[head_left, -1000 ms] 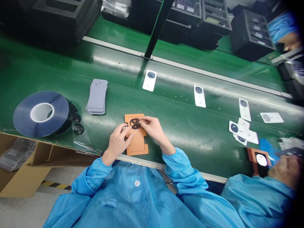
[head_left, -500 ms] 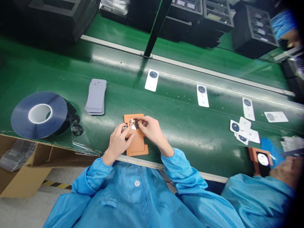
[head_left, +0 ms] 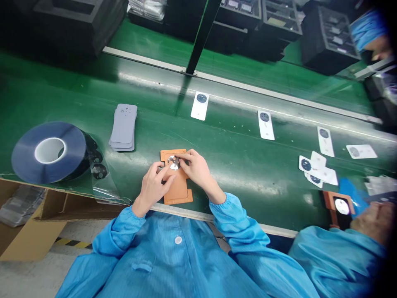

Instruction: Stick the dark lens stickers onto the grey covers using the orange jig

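Observation:
An orange fixture plate [head_left: 177,189] lies in front of me near the bench edge. On its upper part sits a shiny round sticker [head_left: 174,164] with several holes. My left hand [head_left: 152,186] reaches in from the left, its thumb and index finger apart, the index fingertip touching the sticker's left edge. From the right, my right hand [head_left: 197,169] pinches the sticker's right edge between thumb and index finger. Whether the sticker lies flat on the fixture is partly hidden by the fingers.
Left stand a big film roll [head_left: 23,155] with black round stickers on its loose end and a stack of grey phone back panels [head_left: 123,128]. White panels [head_left: 199,111] lie further back and right. At right, a co-worker's hand [head_left: 374,221] is beside another orange fixture [head_left: 328,203].
Both hands stay at the sticker with only slight finger movement. The sticker now reflects more light. The whole view has shifted a little.

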A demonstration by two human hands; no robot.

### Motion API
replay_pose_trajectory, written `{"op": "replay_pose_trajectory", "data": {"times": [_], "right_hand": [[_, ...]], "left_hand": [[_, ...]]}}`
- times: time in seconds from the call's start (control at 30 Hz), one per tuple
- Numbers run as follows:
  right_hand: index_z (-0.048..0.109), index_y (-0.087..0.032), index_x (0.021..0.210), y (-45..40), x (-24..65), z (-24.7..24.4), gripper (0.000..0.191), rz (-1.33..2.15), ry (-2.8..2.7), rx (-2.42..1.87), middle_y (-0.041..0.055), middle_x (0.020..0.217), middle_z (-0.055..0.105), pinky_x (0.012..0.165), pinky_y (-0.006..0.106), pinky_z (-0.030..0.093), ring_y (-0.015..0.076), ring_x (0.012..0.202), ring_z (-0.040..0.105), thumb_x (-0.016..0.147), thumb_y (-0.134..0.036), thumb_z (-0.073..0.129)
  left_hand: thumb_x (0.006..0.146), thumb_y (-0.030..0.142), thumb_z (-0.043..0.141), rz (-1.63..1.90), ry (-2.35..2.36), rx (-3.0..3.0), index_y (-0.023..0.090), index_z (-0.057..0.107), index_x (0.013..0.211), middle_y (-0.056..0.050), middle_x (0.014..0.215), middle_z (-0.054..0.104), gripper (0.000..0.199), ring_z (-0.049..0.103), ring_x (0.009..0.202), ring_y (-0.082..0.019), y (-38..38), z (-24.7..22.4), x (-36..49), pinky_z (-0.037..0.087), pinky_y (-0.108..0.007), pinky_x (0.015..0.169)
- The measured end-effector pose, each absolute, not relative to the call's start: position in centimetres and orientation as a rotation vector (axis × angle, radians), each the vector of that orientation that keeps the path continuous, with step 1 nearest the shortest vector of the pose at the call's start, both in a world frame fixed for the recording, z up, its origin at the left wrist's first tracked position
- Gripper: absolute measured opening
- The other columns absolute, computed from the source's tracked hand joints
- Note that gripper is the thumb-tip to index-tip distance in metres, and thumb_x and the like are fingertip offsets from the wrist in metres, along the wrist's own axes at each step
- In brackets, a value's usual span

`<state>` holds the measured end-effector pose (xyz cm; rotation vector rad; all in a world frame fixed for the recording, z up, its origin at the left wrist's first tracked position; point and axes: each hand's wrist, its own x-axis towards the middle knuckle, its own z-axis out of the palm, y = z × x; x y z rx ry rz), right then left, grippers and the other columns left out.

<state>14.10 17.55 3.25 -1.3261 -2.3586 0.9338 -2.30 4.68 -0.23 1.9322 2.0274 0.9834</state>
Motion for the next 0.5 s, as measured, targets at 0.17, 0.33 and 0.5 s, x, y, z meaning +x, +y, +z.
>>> {"op": "replay_pose_trajectory", "data": {"times": [0.17,0.33,0.5], "right_hand": [[0.080,-0.026,0.120,17.58,13.99,3.17,0.031,0.939,-2.369,-1.317,0.0047,0.101,0.067,0.076,0.029,0.048,0.0164,0.082,0.063,0.098,-0.022,0.059],[0.080,-0.028,0.119,17.50,14.00,3.08,0.031,0.935,-2.370,-1.326,0.0038,0.098,0.066,0.076,0.029,0.048,0.0162,0.080,0.063,0.098,-0.022,0.058],[0.080,-0.028,0.121,17.58,13.99,3.14,0.031,0.931,-2.392,-1.341,0.0039,0.098,0.065,0.077,0.030,0.048,0.0165,0.081,0.063,0.099,-0.023,0.058]], "left_hand": [[0.101,0.040,0.061,0.992,2.017,1.888,0.024,0.065,0.140,-0.009,0.118,0.062,0.042,0.066,0.094,-0.019,4.52,-0.29,-2.30,0.058,-0.032,0.084],[0.100,0.039,0.062,0.993,2.022,1.884,0.023,0.065,0.138,-0.009,0.115,0.062,0.041,0.068,0.099,-0.020,4.39,-0.35,-2.19,0.059,-0.031,0.084],[0.100,0.036,0.061,0.937,2.008,2.016,0.022,0.062,0.143,-0.015,0.138,0.062,0.045,0.068,0.104,-0.025,4.60,-0.01,-2.34,0.059,-0.039,0.089]]}}
